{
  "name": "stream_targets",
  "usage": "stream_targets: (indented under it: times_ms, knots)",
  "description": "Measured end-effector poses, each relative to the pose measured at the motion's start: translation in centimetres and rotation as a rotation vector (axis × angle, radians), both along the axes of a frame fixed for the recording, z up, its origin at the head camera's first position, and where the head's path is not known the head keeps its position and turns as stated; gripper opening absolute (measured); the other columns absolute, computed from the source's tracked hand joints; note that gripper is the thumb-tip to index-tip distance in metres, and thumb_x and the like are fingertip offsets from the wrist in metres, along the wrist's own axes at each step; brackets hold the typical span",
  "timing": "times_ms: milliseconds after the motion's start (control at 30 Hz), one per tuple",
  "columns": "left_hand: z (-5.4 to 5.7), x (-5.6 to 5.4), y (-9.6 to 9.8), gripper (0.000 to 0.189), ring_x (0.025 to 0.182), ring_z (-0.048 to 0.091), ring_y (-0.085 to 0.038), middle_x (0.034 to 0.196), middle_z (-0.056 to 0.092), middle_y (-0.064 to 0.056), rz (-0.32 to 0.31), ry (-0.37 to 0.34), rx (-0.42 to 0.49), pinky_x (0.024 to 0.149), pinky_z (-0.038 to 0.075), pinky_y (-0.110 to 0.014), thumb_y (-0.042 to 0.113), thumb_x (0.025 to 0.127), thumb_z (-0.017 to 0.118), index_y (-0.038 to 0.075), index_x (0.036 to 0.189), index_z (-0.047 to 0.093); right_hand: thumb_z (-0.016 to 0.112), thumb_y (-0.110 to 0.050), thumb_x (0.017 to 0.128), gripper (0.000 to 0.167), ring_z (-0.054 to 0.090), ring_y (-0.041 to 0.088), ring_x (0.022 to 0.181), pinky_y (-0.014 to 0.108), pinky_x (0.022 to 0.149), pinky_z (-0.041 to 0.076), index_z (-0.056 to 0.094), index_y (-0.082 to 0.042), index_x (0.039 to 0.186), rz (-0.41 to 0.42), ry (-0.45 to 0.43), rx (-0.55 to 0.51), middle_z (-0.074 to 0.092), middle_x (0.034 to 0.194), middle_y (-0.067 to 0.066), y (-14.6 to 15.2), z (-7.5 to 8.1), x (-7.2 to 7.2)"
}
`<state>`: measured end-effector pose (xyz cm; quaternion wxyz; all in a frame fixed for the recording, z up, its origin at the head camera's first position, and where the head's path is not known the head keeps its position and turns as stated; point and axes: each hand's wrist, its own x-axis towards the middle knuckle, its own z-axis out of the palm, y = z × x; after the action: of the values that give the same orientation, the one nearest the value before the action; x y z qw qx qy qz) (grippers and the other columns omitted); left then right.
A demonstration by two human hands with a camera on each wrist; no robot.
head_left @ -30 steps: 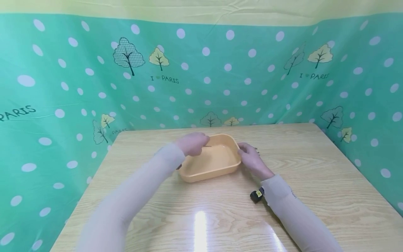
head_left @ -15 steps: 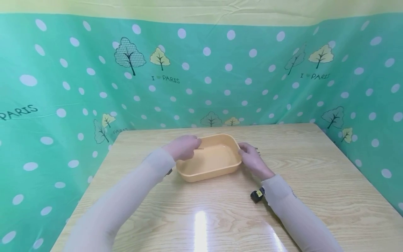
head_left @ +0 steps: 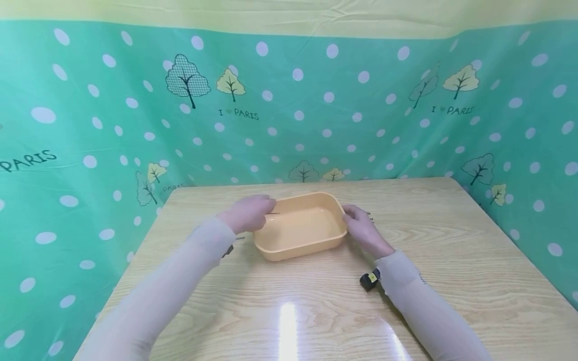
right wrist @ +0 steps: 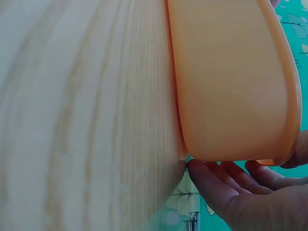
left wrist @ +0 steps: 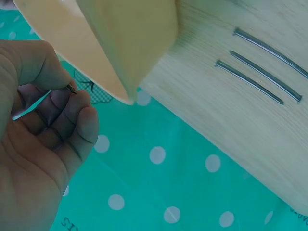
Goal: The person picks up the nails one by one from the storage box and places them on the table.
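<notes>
A shallow orange plastic tray [head_left: 307, 248] sits mid-table. My left hand [head_left: 248, 213] is over its left end in the head view, pinching a thin metal nail [head_left: 273, 213] between thumb and fingertips. Up close in the left wrist view, only a short dark end of that nail [left wrist: 71, 89] pokes out of the pinch; the rest is hidden. My right hand [head_left: 363, 230] grips the tray's right end, thumb at the rim and fingers along the outer wall [right wrist: 231, 96]. The part of the tray's inside that shows holds nothing.
Three loose nails [left wrist: 264, 75] lie on the wooden table beside the tray in the left wrist view. Thin dark ends [head_left: 369, 216] show just beyond my right hand. A black wrist camera [head_left: 369, 281] hangs under the right sleeve. Green dotted cloth [head_left: 289, 125] surrounds the table's back and sides.
My left hand has moved left, from over the tray's inside to its left end, with the nail still pinched. The right hand and the tray have stayed in place.
</notes>
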<state>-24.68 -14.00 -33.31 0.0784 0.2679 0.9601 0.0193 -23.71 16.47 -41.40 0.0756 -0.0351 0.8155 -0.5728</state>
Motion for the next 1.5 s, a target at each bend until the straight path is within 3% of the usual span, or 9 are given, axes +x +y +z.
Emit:
stream_targets:
  times_ms: [167, 567, 900, 1233, 1500]
  knots:
    - [0.0, 0.4, -0.8, 0.046, 0.104, 0.058, -0.025, 0.117, 0.061, -0.008, 0.020, -0.006, 0.029, 0.092, 0.050, -0.039, -0.010, 0.080, 0.054, 0.009, 0.122, 0.060, 0.038, -0.017, 0.100, 0.045, 0.052, 0.033, 0.118, 0.044, 0.100, 0.044, 0.037, 0.001, 0.141, 0.000, 0.005, -0.003, 0.043, 0.139, 0.021, 0.0, 0.1, 0.0]
    - [-0.7, 1.4, -2.9, 0.024, 0.078, 0.056, -0.018, 0.091, 0.061, -0.005, -0.022, 0.084, 0.027, 0.071, 0.052, -0.032, -0.003, 0.082, 0.060, 0.006, 0.104, 0.063, 0.038, -0.018, 0.099, 0.045, 0.051, 0.032, 0.119, 0.044, 0.102, 0.043, 0.037, -0.001, 0.142, -0.006, 0.000, 0.001, 0.044, 0.138, 0.020, -0.1, 0.0, 0.1]
    - [-0.9, 2.2, -5.5, 0.020, 0.067, 0.050, -0.017, 0.077, 0.052, -0.001, -0.020, 0.116, 0.061, 0.060, 0.048, -0.030, -0.005, 0.074, 0.063, 0.008, 0.087, 0.058, 0.038, -0.017, 0.100, 0.046, 0.051, 0.034, 0.120, 0.044, 0.101, 0.044, 0.036, 0.000, 0.142, -0.007, -0.009, -0.007, 0.042, 0.140, 0.022, -0.2, 0.0, 0.1]
    - [-2.0, 2.8, -7.7, 0.024, 0.073, 0.057, -0.017, 0.082, 0.058, -0.002, 0.035, 0.134, 0.077, 0.065, 0.053, -0.030, -0.008, 0.075, 0.060, 0.010, 0.090, 0.060, 0.038, -0.017, 0.100, 0.045, 0.051, 0.034, 0.120, 0.043, 0.101, 0.044, 0.036, -0.001, 0.142, -0.007, -0.021, -0.024, 0.042, 0.140, 0.022, -0.2, 0.1, 0.2]
    - [-4.0, 3.0, -9.0, 0.022, 0.080, 0.061, -0.021, 0.088, 0.062, -0.004, 0.084, 0.089, 0.069, 0.073, 0.054, -0.035, -0.005, 0.078, 0.061, 0.007, 0.096, 0.063, 0.039, -0.019, 0.099, 0.046, 0.052, 0.032, 0.118, 0.042, 0.100, 0.045, 0.037, -0.002, 0.142, -0.009, -0.015, -0.009, 0.043, 0.139, 0.019, -0.1, 0.1, 0.0]
